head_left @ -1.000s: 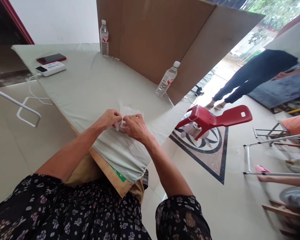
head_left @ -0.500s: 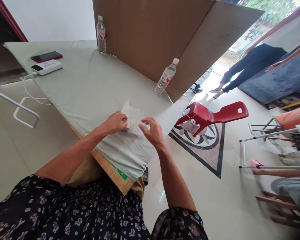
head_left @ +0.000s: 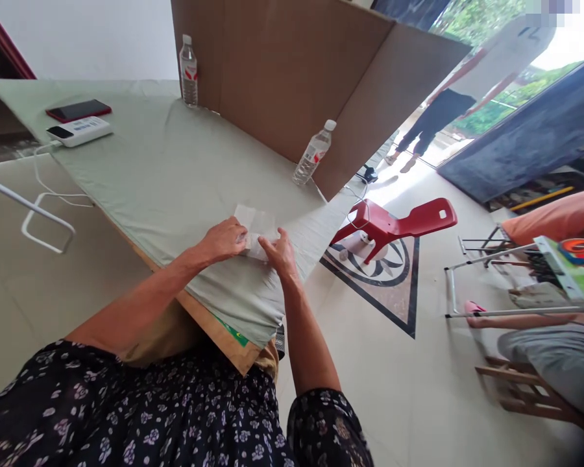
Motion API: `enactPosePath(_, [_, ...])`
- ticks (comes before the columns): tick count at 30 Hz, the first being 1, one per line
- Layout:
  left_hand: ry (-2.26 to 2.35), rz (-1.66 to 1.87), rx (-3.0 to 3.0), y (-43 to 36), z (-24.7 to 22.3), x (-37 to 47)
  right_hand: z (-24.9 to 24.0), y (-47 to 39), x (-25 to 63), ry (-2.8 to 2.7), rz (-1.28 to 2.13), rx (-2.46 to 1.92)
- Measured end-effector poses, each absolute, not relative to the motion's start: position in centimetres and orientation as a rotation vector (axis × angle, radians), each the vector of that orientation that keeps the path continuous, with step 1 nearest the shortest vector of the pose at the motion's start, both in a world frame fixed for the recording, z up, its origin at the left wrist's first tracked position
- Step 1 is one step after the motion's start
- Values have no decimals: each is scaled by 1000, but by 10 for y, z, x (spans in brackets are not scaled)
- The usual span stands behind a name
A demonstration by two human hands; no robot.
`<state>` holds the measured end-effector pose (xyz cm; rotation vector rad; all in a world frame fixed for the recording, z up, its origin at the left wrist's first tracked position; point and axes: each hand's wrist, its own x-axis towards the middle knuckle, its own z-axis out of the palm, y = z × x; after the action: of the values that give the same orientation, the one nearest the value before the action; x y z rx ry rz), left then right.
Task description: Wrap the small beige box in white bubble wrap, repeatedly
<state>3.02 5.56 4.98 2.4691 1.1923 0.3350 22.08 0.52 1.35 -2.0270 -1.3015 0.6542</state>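
A thin, translucent white sheet (head_left: 257, 219) lies spread on the cloth-covered table (head_left: 165, 168) near its front corner. On the sheet's left side, my left hand (head_left: 222, 240) is closed with the fingertips around a small pale block, mostly hidden behind the fingers. My right hand (head_left: 279, 251) is at the right side of the sheet, its thumb pressed on it and the fingers curled at its edge. Whether the sheet is plastic or paper cannot be made out.
Two water bottles (head_left: 189, 71) (head_left: 314, 154) stand before a cardboard panel (head_left: 282, 71). A phone (head_left: 78, 110) and a white device (head_left: 80, 131) with a cable lie at left. Beyond the table are a red plastic chair (head_left: 394, 224), a seated person (head_left: 549, 357) and a standing person (head_left: 438, 117).
My right hand has moved left and in over the sheet, its thumb now touching it. The sheet's upper edge lies flatter. My left hand has hardly moved; the view has shifted slightly right.
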Motion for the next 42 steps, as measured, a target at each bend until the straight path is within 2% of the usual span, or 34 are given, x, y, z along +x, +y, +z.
enactPosePath(7, [1111, 351, 2456, 58, 52, 29, 2, 16, 211, -1165, 738, -1893])
enactPosePath(14, [1047, 346, 2513, 57, 46, 27, 10, 14, 204, -1213, 626, -1891])
enactPosePath(24, [1008, 418, 2459, 65, 34, 29, 19, 22, 185, -1085, 877, -1677])
enactPosePath(30, [1057, 477, 2356, 63, 28, 33, 35, 23, 178, -1279, 757, -1818])
enactPosePath(37, [1052, 680, 2109, 55, 23, 27, 45, 10, 187, -1699, 798, -1670])
enactPosePath(42, [1249, 853, 1806, 49, 19, 28, 51, 2, 182, -1963, 620, -1735])
